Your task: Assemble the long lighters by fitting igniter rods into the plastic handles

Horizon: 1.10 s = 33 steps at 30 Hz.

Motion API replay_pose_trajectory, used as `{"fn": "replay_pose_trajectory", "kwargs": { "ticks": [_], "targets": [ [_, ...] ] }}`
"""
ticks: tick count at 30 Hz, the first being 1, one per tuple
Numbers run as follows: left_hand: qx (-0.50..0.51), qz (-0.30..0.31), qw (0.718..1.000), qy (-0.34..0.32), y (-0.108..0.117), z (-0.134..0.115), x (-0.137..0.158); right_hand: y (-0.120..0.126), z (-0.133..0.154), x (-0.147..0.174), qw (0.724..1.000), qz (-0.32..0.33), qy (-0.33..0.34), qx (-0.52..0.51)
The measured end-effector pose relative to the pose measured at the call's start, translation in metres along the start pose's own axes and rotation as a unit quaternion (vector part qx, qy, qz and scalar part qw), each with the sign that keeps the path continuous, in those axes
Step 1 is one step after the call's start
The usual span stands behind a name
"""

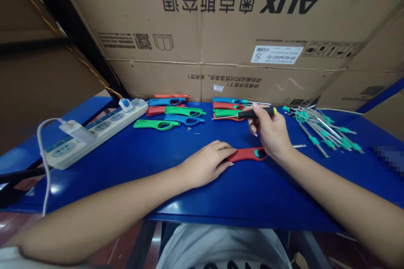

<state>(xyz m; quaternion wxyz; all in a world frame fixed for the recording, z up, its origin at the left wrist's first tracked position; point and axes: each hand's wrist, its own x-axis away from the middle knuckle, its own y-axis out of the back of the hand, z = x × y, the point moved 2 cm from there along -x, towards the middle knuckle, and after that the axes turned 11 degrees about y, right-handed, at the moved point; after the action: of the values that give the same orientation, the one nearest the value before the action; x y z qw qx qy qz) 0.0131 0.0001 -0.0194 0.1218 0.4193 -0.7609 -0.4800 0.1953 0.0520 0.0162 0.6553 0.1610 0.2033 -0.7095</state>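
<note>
Below centre, gripping a red lighter [242, 154] in the left hand [206, 164]: could twist if held loosely. Right of centre, clasping a screwdriver [245, 114] in the right hand [274, 132]: could knock the green lighter [221, 112] beyond if lowered carelessly.

The left hand [206, 163] hides one end of the red lighter [244, 154].

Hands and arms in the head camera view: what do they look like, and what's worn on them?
The left hand and right hand are ungloved, with no jewellery visible. Both slim forearms are bare. A pale sleeve shows at the left elbow; the right sleeve is out of view. The pale shirt has dark markings along the picture's bottom edge.
</note>
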Motion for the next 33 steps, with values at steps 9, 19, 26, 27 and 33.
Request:
{"fn": "replay_pose_trajectory", "kwargs": {
  "ticks": [9,19,26,27,33],
  "targets": [
    [0.166,-0.064,0.979,0.095,0.0,0.011,-0.008,0.015,0.003,-0.001,0.995,-0.071,-0.016,-0.065],
    [0.359,-0.189,0.898,0.172,0.014,0.018,-0.01,0.014,0.01,0.0,0.994,-0.055,-0.033,-0.086],
    [0.33,-0.218,0.901,0.174,0.019,0.011,-0.007,0.013,0.013,0.0,0.996,-0.042,-0.021,-0.072],
    [0.324,-0.218,0.904,0.171,0.019,0.011,-0.007,0.013,0.013,0.0,0.997,-0.04,-0.019,-0.067],
    [0.286,-0.218,0.92,0.154,0.018,0.013,-0.007,0.014,0.017,-0.002,0.996,-0.051,-0.006,-0.076]
  ]
}}
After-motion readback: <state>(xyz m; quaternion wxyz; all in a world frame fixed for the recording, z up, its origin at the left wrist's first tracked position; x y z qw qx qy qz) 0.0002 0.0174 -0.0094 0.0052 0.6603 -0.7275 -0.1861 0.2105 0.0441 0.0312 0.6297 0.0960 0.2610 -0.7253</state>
